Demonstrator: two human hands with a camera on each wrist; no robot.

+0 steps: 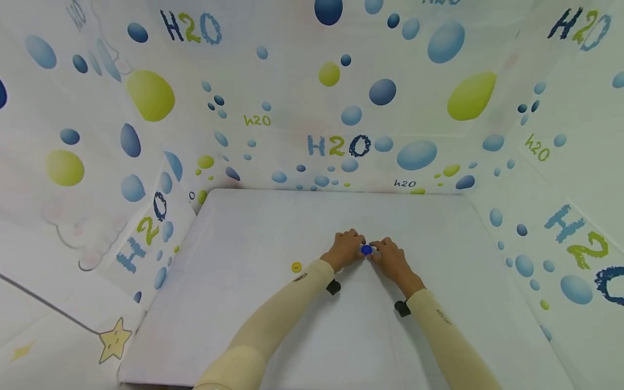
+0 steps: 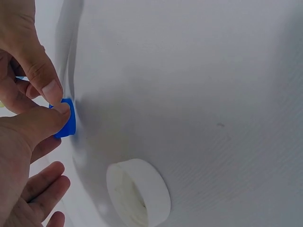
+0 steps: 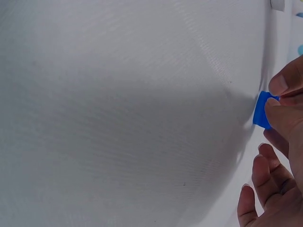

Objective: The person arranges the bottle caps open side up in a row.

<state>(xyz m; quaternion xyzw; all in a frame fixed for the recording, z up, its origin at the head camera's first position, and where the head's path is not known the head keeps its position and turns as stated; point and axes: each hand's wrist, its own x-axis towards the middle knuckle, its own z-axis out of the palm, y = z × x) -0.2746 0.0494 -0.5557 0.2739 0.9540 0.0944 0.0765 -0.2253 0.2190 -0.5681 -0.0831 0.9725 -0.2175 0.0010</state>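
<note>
A small blue bottle cap [image 1: 366,249] sits between my two hands, just above or on the white tabletop. My left hand [image 1: 345,250] pinches it from the left with thumb and fingers, while my right hand [image 1: 391,262] pinches the other side. Both wrist views show the thumbs meeting on the blue cap [image 2: 70,120], with fingertips partly hiding it. A white round cap [image 2: 154,194] lies on the cloth in the left wrist view, its hollow side showing. Left of my left hand lies a yellow ring-shaped piece [image 1: 296,266].
A white cloth covers the tabletop [image 1: 253,227]. Patterned sheets with blue and green drops form the back wall [image 1: 287,81] and both sides. Part of a pale object [image 3: 278,4] shows at the top edge of the right wrist view.
</note>
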